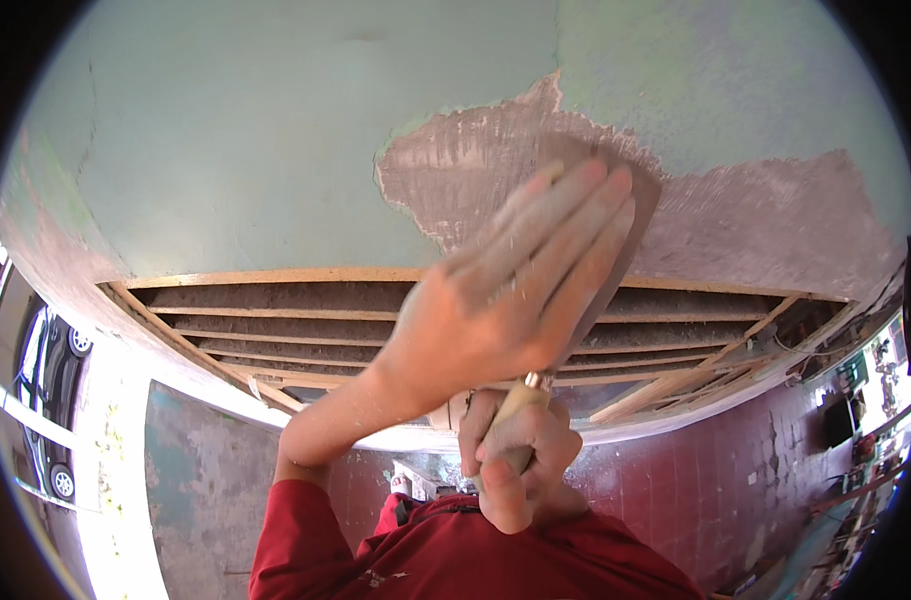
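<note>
My right hand is wrapped round the pale wooden handle of a scraper, near my chest. Its broad dull blade slants up and right against the wall. Flat along the blade lies my left hand, fingers stretched out and slightly smeared by motion; it hides much of the metal. Beneath and around the blade, a bare grey-brown patch with a ragged edge shows on the green painted wall. Pale dust coats the fingers of both hands.
Below the painted surface is a louvred wooden vent frame with several slats. Worn red floor tiles lie beneath. A dark car stands outside at the left. Assorted clutter fills the far right edge.
</note>
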{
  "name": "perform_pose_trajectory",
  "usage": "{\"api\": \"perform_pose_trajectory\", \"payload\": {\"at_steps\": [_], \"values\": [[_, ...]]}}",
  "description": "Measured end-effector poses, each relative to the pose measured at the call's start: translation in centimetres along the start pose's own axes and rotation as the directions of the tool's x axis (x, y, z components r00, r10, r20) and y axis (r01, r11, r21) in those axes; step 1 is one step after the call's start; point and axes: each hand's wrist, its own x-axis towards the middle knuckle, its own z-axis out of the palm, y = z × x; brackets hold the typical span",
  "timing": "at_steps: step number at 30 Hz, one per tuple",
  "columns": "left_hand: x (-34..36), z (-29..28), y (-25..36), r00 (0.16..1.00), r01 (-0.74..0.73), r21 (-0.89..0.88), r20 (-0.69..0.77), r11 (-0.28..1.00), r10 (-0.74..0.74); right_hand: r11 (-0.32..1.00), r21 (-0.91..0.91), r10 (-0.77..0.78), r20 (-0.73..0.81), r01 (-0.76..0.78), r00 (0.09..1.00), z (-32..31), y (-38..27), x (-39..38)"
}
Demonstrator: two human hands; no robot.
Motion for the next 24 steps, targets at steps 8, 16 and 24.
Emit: {"api": "perform_pose_trajectory", "payload": {"at_steps": [8,16,24], "values": [[0.5,0.8,0.5,1.0,-0.008,0.018,-0.002,1.0,0.008,0.999,0.031,0.027,-0.023,-0.026,0.999,-0.5,-0.9,0.0],[1.5,0.4,0.6,1.0,0.009,0.081,-0.011,0.997,-0.008,0.988,0.146,0.059,-0.041,-0.052,0.997,-0.8,-2.1,1.0],[2.0,0.4,0.6,1.0,0.005,0.087,-0.003,0.996,-0.005,1.0,0.002,0.011,-0.015,-0.011,1.0,-1.0,-1.6,1.3]]}}
